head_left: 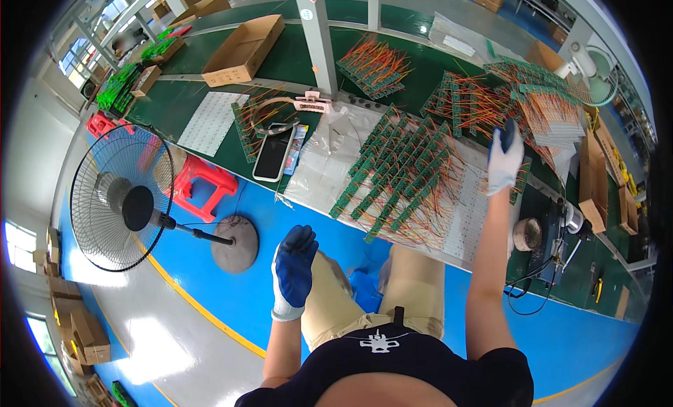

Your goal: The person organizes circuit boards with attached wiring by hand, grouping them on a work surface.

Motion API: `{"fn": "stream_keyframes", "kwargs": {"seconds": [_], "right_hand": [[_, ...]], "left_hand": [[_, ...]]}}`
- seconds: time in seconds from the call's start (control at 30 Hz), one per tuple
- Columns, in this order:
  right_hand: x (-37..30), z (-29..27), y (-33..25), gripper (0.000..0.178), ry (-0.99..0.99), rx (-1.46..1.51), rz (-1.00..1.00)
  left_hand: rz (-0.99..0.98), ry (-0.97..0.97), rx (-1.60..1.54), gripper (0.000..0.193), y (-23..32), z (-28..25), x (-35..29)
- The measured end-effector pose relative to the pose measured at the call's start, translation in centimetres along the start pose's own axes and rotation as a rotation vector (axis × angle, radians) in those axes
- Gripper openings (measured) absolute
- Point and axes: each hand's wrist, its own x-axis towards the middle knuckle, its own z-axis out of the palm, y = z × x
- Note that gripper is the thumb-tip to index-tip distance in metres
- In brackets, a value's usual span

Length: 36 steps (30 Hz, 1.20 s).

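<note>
Head-worn, fisheye-wide, looking down and forward from close above the lap [416,288] toward six o'clock, taking in the bench [298,56] toward twelve and the fan [137,208] at nine.

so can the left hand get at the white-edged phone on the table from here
Probably yes: the left hand looks empty, the phone lies close to the near edge of the green table, and nothing visible blocks the way between them.
</note>
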Motion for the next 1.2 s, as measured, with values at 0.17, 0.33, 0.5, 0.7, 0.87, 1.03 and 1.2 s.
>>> {"fn": "stream_keyframes", "kwargs": {"seconds": [0.17,0.33,0.5,0.7,0.87,1.03,1.2], "right_hand": [[1.3,15.8,-4.9,0.037,-0.746,1.034,0.842],[3.5,26.6,-1.7,0.031,-0.785,0.721,1.017],[3.2,28.8,-3.7,0.03,-0.756,0.45,0.97],[3.9,29.5,-4.5,0.018,-0.794,0.588,1.135],[4.3,29.5,-4.2,0.015,-0.631,0.669,1.102],[6.0,30.2,-3.0,0.016,-0.524,0.716,1.061],[4.3,29.7,-4.4,0.026,-0.379,0.861,1.445]], "left_hand": [[-0.015,0.183,-0.098,0.051,2.1,-1.2,-2.8],[0.062,0.282,-0.103,0.051,2.7,-3.0,-6.3],[0.069,0.431,-0.113,0.053,3.6,-4.9,-10.2],[0.037,0.4,-0.236,0.049,2.9,-5.4,-9.9],[0.043,0.412,-0.243,0.047,2.5,-5.8,-9.9],[0.013,0.417,-0.268,0.047,2.4,-6.0,-9.9],[0.004,0.448,-0.311,0.047,1.8,-6.4,-10.4]]}}
